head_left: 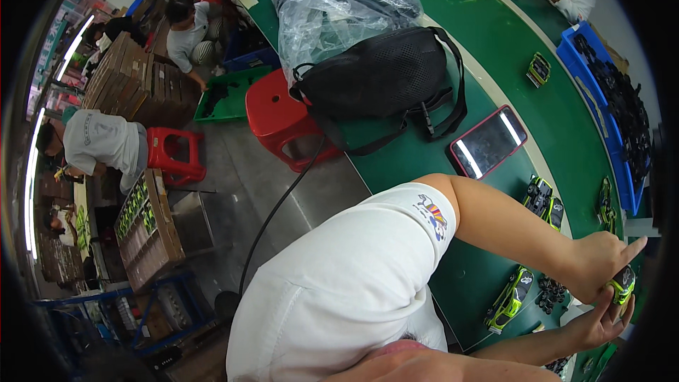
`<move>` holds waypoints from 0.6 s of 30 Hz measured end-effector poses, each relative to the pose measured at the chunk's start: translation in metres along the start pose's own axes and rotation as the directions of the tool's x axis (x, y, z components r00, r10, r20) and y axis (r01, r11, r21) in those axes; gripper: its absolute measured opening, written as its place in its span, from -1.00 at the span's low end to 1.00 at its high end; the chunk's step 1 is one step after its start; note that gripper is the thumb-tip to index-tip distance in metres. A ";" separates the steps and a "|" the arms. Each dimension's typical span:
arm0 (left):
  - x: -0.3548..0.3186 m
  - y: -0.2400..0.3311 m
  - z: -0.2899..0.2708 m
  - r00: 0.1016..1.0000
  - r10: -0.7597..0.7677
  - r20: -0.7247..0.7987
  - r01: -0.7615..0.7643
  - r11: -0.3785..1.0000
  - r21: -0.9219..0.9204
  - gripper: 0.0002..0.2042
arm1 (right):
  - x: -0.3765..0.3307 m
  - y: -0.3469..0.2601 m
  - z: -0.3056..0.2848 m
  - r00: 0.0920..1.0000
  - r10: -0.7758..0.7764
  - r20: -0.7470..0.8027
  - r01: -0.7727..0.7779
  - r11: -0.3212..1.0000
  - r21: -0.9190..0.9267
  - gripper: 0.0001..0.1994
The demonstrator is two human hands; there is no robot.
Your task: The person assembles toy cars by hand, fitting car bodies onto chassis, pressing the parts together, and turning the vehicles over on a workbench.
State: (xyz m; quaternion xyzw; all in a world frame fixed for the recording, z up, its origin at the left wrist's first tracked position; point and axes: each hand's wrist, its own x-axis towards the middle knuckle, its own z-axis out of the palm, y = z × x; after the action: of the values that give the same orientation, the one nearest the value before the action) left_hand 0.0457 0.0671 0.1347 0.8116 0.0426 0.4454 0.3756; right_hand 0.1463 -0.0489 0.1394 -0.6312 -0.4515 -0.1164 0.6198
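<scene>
Both hands are together at the right edge around a small lime-green and black toy car [622,284]. My right hand [601,322] grips it from below, its fingertips against the side. Just above, my left hand [598,263] lies against the same car with its index finger stretched out and its other fingers curled; part of their contact is hidden. On the green table nearby lies another toy car [511,300], beside a pile of small black parts [550,293]. Farther up are a car with its dark underside showing [539,194] and a further toy car [606,205].
A red-edged phone [489,141], a black bag [382,74] and a clear plastic bag [339,7] lie on the table [453,240]. A blue crate [601,99] of black parts stands beyond. Red stools [279,110], a green bin [230,95] and several people occupy the left side.
</scene>
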 end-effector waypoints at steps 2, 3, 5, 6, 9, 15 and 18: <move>0.005 -0.001 0.004 0.993 0.103 0.057 -0.097 0.990 -0.103 -0.09 | 0.011 0.015 -0.015 0.999 -0.024 0.024 0.022 0.996 0.082 -0.50; 0.004 -0.001 0.003 0.990 0.132 0.046 -0.123 0.978 -0.170 -0.09 | 0.006 0.007 -0.013 1.000 -0.015 0.011 0.014 0.998 0.057 -0.50; 0.001 0.004 -0.002 0.994 0.015 0.111 0.002 0.988 -0.157 -0.09 | 0.001 0.000 -0.004 1.000 0.006 -0.010 -0.006 1.000 0.009 -0.49; -0.001 0.008 -0.005 0.980 -0.096 0.176 0.122 0.982 -0.141 -0.10 | -0.001 -0.002 0.000 0.999 0.022 -0.039 -0.024 0.999 -0.045 -0.48; 0.000 0.005 -0.003 0.993 -0.053 0.103 0.059 0.997 -0.056 -0.10 | 0.003 0.004 -0.002 0.998 0.044 -0.035 -0.044 0.999 -0.001 -0.51; 0.000 0.008 -0.006 0.973 -0.112 0.201 0.139 0.982 -0.131 -0.10 | 0.002 0.001 -0.001 1.000 0.025 -0.018 -0.025 1.000 0.011 -0.52; 0.002 0.000 -0.002 0.995 -0.042 0.086 0.046 0.998 -0.053 -0.11 | -0.006 -0.011 0.012 0.999 0.018 -0.050 -0.020 0.999 -0.041 -0.52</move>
State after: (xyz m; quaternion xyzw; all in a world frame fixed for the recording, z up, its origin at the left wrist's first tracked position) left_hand 0.0454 0.0686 0.1364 0.8179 0.0322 0.4034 0.4090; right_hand 0.1302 -0.0428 0.1396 -0.6451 -0.4273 -0.1355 0.6188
